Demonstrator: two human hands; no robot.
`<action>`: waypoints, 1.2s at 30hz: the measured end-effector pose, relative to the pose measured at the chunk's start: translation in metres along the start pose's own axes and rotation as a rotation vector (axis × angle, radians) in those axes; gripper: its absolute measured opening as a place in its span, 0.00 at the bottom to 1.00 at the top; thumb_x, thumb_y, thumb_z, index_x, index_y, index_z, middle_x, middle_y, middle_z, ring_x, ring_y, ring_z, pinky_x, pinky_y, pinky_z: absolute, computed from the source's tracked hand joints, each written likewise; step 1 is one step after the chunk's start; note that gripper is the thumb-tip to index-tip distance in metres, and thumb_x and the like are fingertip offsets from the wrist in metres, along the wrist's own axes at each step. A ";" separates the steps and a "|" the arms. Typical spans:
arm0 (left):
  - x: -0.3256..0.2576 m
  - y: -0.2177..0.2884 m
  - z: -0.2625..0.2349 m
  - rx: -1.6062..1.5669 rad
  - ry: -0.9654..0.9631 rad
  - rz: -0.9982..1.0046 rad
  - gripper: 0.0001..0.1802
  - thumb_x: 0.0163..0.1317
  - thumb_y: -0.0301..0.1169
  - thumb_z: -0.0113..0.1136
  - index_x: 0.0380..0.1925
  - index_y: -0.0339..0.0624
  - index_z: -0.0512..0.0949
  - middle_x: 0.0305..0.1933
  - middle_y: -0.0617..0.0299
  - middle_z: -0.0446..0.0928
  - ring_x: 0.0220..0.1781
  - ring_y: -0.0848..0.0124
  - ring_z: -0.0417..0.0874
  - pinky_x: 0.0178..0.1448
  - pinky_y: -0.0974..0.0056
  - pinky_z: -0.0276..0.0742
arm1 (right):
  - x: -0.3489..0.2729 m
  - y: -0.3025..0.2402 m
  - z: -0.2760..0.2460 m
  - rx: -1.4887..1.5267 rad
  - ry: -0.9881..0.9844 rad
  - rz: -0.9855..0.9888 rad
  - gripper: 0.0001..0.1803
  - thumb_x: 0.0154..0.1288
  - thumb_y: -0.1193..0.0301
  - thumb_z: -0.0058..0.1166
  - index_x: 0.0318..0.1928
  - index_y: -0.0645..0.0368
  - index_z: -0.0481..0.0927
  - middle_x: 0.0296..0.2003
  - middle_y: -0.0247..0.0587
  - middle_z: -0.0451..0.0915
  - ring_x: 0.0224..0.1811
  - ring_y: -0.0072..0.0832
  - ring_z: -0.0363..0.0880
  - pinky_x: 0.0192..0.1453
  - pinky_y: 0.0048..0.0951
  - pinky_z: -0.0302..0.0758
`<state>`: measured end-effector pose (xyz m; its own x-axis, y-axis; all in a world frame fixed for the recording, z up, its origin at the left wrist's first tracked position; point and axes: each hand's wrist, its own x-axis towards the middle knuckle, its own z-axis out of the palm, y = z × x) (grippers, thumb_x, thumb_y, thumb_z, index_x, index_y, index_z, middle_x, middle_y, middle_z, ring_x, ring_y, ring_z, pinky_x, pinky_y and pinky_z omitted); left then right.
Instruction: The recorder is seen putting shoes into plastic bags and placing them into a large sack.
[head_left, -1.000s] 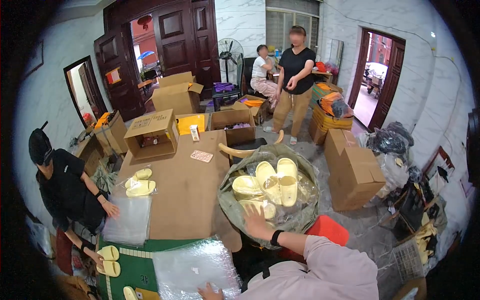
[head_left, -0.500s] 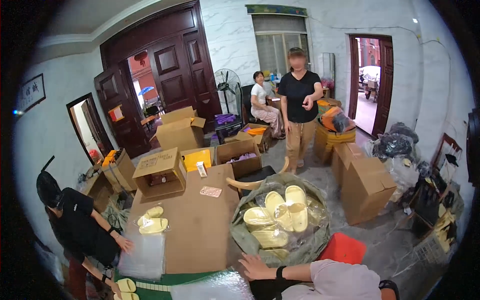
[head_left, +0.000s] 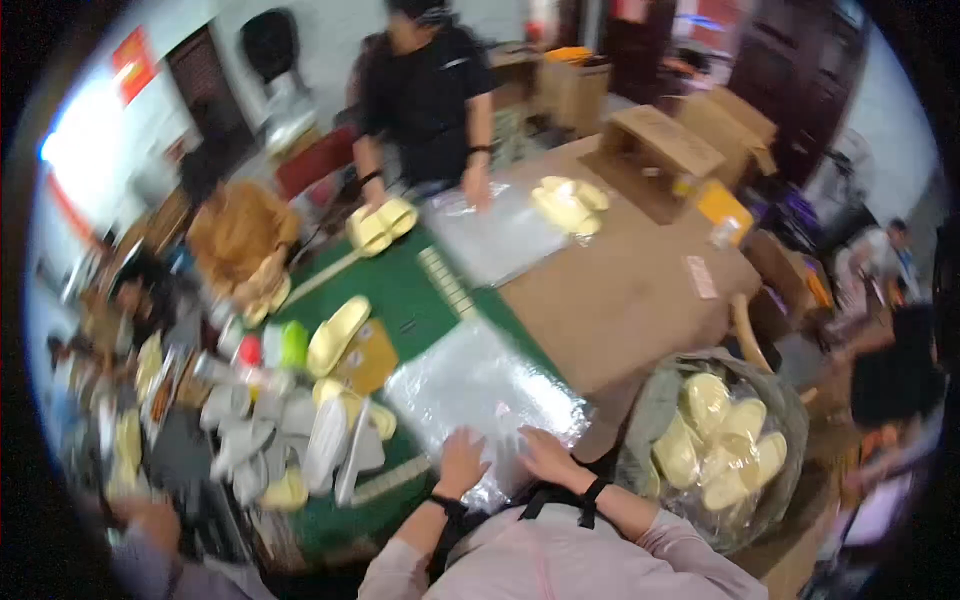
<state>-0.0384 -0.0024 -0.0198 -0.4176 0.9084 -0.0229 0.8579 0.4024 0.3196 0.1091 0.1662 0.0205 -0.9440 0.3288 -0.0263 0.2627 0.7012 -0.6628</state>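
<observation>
My left hand (head_left: pixel 464 464) rests at the near edge of a stack of clear plastic bags (head_left: pixel 470 375), its fingers stretched out. Beside it, my right hand (head_left: pixel 550 460) lies on the same stack with fingers spread. Neither hand holds anything that I can see. The shiny stack lies partly on a green table mat (head_left: pixel 335 280). Left of it are loose pale yellow slippers (head_left: pixel 340 333), grey slippers (head_left: pixel 245 450) and a tan card (head_left: pixel 365 358). Right of my hands, a large grey-green sack (head_left: pixel 640 410) holds bagged yellow slippers (head_left: pixel 705 400).
Across the table a person in black (head_left: pixel 425 100) touches yellow slippers (head_left: pixel 382 226) and another bag stack (head_left: pixel 490 235). Someone in orange-brown (head_left: pixel 240 240) works at the left. Bagged slippers (head_left: pixel 570 205), a phone (head_left: pixel 701 277) and a cardboard box (head_left: pixel 655 150) occupy the brown tabletop.
The view has swung left and down, now blurred. My left hand has come into view on the bags. My right hand, earlier beside the sack, now lies on the stack.
</observation>
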 end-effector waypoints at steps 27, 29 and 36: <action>-0.129 -0.119 -0.082 0.092 0.272 -1.092 0.51 0.43 0.33 0.69 0.65 0.46 0.49 0.67 0.41 0.49 0.65 0.44 0.56 0.65 0.48 0.54 | 0.029 -0.064 0.091 -0.413 -0.596 -0.325 0.37 0.59 0.48 0.47 0.67 0.29 0.48 0.65 0.57 0.49 0.66 0.64 0.44 0.57 0.74 0.49; -0.132 -0.133 -0.077 0.048 0.377 -1.176 0.49 0.45 0.30 0.67 0.66 0.51 0.50 0.67 0.41 0.47 0.61 0.46 0.63 0.60 0.50 0.62 | 0.027 -0.074 0.093 -0.265 -0.630 -0.247 0.33 0.59 0.52 0.47 0.65 0.29 0.55 0.67 0.54 0.46 0.68 0.63 0.40 0.56 0.77 0.46; -0.138 -0.153 -0.095 -0.258 0.711 -0.800 0.26 0.60 0.30 0.54 0.58 0.37 0.62 0.56 0.39 0.67 0.51 0.51 0.74 0.53 0.58 0.68 | 0.027 -0.070 0.123 -0.461 -0.891 -0.063 0.33 0.56 0.42 0.46 0.63 0.22 0.57 0.69 0.50 0.36 0.69 0.61 0.30 0.57 0.78 0.41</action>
<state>-0.1403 -0.2006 0.0240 -0.9730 0.0891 0.2129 0.2085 0.7345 0.6457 0.0404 0.0480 -0.0258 -0.7144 -0.1787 -0.6765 0.0805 0.9394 -0.3332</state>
